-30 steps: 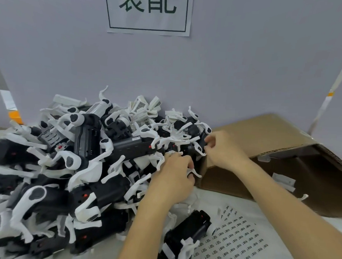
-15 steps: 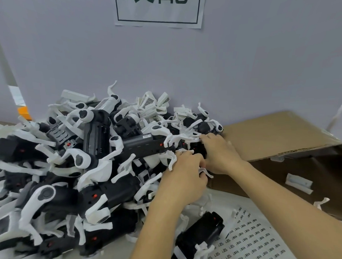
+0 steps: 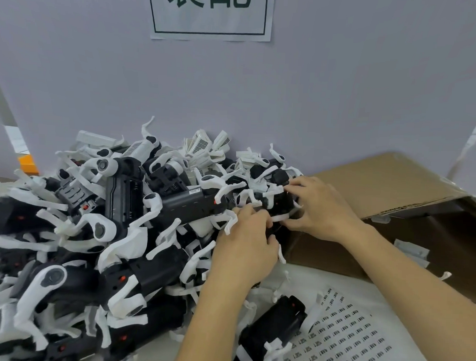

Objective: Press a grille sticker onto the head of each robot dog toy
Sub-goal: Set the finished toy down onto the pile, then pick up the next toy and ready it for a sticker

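Observation:
A big pile of black robot dog toys (image 3: pixel 125 230) with white legs fills the left of the table. At the pile's right edge my right hand (image 3: pixel 320 208) grips a black robot dog toy (image 3: pixel 281 202), fingers curled over its end. My left hand (image 3: pixel 246 246) holds the same toy from below, its fingertips meeting the right hand's. A sheet of small grille stickers (image 3: pixel 344 340) lies on the table at the lower right. One more black dog toy (image 3: pixel 277 326) lies beside that sheet. Any sticker between my fingers is hidden.
An open cardboard box (image 3: pixel 381 186) lies on its side at the right, against the wall. A printed paper sign (image 3: pixel 211 12) hangs on the grey wall. An orange block (image 3: pixel 27 163) sits at the far left behind the pile.
Both hands have drawn closer together on the toy at the pile's right edge. The camera has tilted down and nearer, so the pile and the sticker sheet sit higher in view.

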`<action>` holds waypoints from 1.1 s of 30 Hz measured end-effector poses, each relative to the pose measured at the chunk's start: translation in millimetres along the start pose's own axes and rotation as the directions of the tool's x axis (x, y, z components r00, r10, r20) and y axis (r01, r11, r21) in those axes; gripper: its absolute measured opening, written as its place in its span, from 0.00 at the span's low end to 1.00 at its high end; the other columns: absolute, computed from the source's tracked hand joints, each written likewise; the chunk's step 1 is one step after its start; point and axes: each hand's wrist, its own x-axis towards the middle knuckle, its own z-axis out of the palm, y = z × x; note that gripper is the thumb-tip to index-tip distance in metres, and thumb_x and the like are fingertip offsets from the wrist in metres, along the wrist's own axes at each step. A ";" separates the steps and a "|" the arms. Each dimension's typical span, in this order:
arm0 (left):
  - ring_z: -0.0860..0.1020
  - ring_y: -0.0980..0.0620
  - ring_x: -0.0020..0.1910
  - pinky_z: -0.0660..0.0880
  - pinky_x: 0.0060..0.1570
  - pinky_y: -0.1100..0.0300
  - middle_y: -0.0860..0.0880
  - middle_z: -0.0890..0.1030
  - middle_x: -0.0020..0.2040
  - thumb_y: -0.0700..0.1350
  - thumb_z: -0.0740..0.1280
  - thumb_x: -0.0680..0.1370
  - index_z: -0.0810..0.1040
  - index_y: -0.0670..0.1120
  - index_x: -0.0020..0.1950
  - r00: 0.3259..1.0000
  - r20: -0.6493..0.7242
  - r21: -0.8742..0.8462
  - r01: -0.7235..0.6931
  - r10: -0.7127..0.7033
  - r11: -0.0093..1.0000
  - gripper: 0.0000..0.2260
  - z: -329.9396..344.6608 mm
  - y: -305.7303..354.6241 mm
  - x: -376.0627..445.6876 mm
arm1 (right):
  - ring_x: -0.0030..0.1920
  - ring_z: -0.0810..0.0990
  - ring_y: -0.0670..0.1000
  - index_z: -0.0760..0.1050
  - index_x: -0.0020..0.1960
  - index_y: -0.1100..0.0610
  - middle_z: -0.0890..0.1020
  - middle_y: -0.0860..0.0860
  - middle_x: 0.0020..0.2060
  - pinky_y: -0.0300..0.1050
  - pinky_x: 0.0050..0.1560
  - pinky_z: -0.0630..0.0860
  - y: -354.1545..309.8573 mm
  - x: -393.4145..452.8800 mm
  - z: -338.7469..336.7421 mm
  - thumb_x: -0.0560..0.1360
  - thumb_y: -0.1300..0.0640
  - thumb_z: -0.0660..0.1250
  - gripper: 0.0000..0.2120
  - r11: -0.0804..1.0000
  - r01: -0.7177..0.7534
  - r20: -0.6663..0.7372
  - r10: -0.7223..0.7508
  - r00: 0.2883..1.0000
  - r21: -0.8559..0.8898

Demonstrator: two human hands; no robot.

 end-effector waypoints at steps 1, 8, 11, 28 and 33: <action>0.73 0.51 0.56 0.75 0.53 0.53 0.52 0.68 0.66 0.48 0.64 0.81 0.72 0.50 0.63 1.000 -0.014 -0.012 0.004 -0.004 1.000 0.10 -0.1 1.1 0.1 | 0.56 0.74 0.47 0.78 0.61 0.49 0.78 0.42 0.56 0.48 0.55 0.70 1.6 -0.9 -3.2 0.69 0.45 0.76 0.23 0.995 0.029 -0.014 -0.028 1.000 0.091; 0.70 0.54 0.43 0.73 0.42 0.58 0.52 0.62 0.67 0.46 0.63 0.82 0.64 0.48 0.71 0.987 -0.159 -0.063 -0.021 0.011 0.998 0.18 2.6 6.6 0.5 | 0.50 0.82 0.43 0.79 0.59 0.41 0.83 0.38 0.49 0.46 0.50 0.81 6.2 -8.9 -14.0 0.69 0.56 0.81 0.22 0.870 0.023 -0.007 -0.023 1.000 0.493; 0.68 0.55 0.42 0.68 0.43 0.60 0.52 0.61 0.68 0.48 0.65 0.81 0.61 0.49 0.74 0.980 -0.198 -0.024 -0.032 0.026 0.999 0.24 3.9 4.4 1.5 | 0.50 0.83 0.46 0.74 0.54 0.25 0.83 0.34 0.50 0.43 0.48 0.81 2.4 -15.0 -18.6 0.67 0.59 0.80 0.32 0.848 -0.009 -0.045 0.038 0.998 0.529; 0.71 0.52 0.38 0.68 0.34 0.59 0.50 0.62 0.65 0.48 0.68 0.80 0.59 0.54 0.71 0.996 -0.078 0.015 0.051 -0.050 0.999 0.24 10.1 -1.1 -0.3 | 0.41 0.77 0.54 0.78 0.41 0.59 0.81 0.51 0.37 0.42 0.35 0.69 -38.0 -7.4 -4.9 0.72 0.58 0.73 0.05 0.891 -0.188 -0.138 0.266 0.954 0.413; 0.75 0.47 0.42 0.69 0.37 0.57 0.49 0.64 0.65 0.48 0.67 0.81 0.62 0.51 0.68 0.990 -0.111 -0.010 0.085 -0.086 0.996 0.19 7.6 3.5 -2.4 | 0.46 0.75 0.54 0.79 0.53 0.55 0.78 0.51 0.46 0.43 0.48 0.68 -29.3 -22.5 -44.8 0.73 0.60 0.72 0.09 0.888 -0.088 -0.426 0.301 0.853 0.450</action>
